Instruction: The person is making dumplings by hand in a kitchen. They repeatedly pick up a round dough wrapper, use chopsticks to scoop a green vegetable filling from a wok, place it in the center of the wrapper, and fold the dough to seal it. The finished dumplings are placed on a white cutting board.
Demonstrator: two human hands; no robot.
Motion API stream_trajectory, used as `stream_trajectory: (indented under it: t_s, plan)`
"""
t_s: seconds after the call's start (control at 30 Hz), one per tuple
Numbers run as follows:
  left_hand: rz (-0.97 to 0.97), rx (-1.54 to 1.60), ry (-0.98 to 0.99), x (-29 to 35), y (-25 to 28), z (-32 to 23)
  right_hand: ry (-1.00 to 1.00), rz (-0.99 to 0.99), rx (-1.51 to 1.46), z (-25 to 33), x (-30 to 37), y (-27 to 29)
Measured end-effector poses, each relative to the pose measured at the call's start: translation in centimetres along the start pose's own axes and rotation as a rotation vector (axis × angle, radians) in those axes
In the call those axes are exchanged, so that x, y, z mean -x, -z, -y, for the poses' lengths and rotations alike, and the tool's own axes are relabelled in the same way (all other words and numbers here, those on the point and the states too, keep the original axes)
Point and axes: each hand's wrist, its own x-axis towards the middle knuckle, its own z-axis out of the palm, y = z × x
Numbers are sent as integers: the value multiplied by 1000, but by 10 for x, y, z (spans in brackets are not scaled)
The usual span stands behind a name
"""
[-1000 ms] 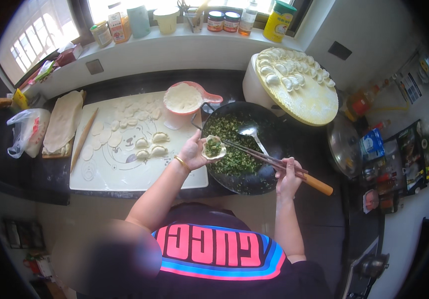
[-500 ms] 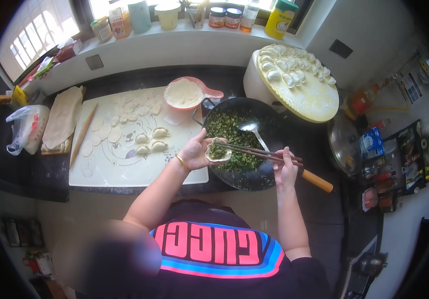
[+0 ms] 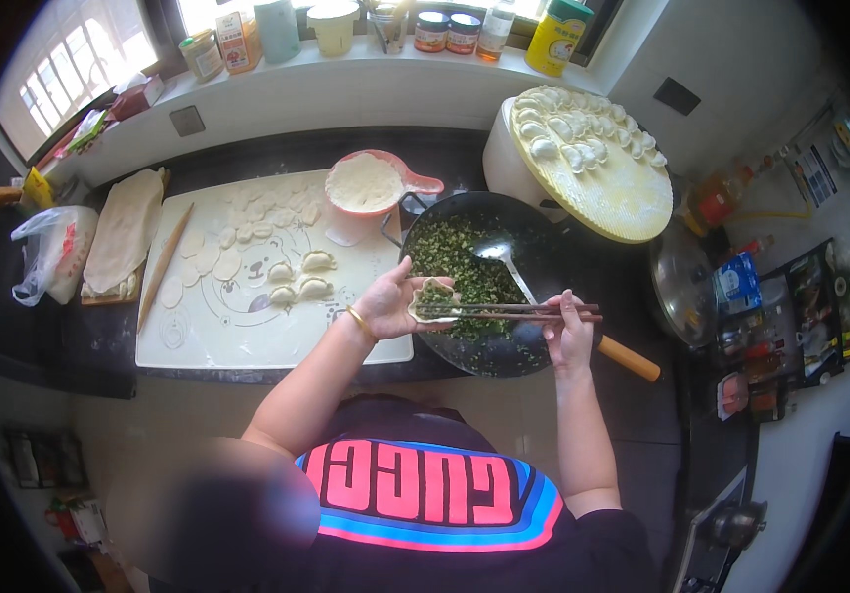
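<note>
On the fingers of my left hand (image 3: 387, 302) rests a round dumpling wrapper (image 3: 429, 314) with green filling on it. My right hand (image 3: 569, 332) grips a pair of dark chopsticks (image 3: 509, 312), whose tips reach onto the wrapper. Both hands are above the near left part of a black wok (image 3: 479, 358). Inside it lie chopped green filling (image 3: 455, 245) and a metal spoon (image 3: 506, 265). To the left, several folded dumplings (image 3: 314, 288) and flat dough rounds (image 3: 226, 265) lie on a pale mat (image 3: 247, 346).
A pink-rimmed bowl of flour (image 3: 363, 184) stands at the mat's far right corner. A rolling pin (image 3: 164, 267) lies along its left side. Many finished dumplings cover a round yellow tray (image 3: 633, 203) at the far right. The wok's wooden handle (image 3: 630, 358) points toward the near right.
The chopsticks have swung from a slant to nearly level, with their tips lower on the wrapper. My right hand has shifted slightly; my left hand stays almost in place.
</note>
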Motion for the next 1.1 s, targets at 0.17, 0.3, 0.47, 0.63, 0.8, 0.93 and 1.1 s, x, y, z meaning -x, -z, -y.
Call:
stream_trajectory:
  t_s: [0.17, 0.3, 0.47, 0.63, 0.8, 0.93, 1.1]
  plan:
    - [38, 23, 15, 0, 1, 0, -20, 21, 42, -2, -8, 7]
    - [57, 63, 18, 0, 1, -1, -27, 26, -4, -6, -18, 15]
    - [58, 84, 35, 0, -1, -2, -100, -43, -46, -18, -19, 20]
    - [162, 124, 55, -3, 7, -5, -88, -22, -43, -17, -22, 15]
    - [47, 94, 21, -1, 0, -7, -131, -56, -38, -27, -22, 21]
    - [-30, 31, 35, -2, 2, -10, -122, -88, 37, -26, -18, 13]
    - [-96, 10, -71, -3, 20, -17, 89, 13, 130, 10, -15, -14]
